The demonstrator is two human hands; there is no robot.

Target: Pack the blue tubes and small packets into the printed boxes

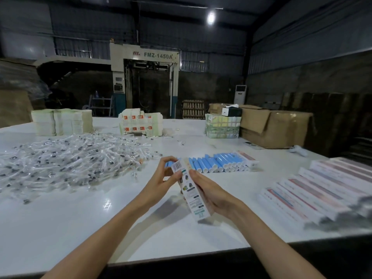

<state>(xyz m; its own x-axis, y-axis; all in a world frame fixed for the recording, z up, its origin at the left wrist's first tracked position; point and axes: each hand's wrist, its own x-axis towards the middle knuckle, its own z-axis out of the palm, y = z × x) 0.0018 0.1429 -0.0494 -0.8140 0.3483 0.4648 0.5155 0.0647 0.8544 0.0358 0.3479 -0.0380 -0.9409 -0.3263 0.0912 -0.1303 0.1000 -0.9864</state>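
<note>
right now the printed box (pixel 190 190) is up over the counter (pixel 100 228), just in front of the blue tubes (pixel 219 161), with the right hand (pixel 213 193) curled round its side and the left hand (pixel 161 178) fingers (pixel 163 164) pinching its top end, so it looks best to hold it steady and fold the flap gently.

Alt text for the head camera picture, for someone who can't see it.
A left hand and right hand hold a printed box over a white table. Blue tubes lie in a row behind it; small packets are heaped at left; more boxes lie at right.
</note>
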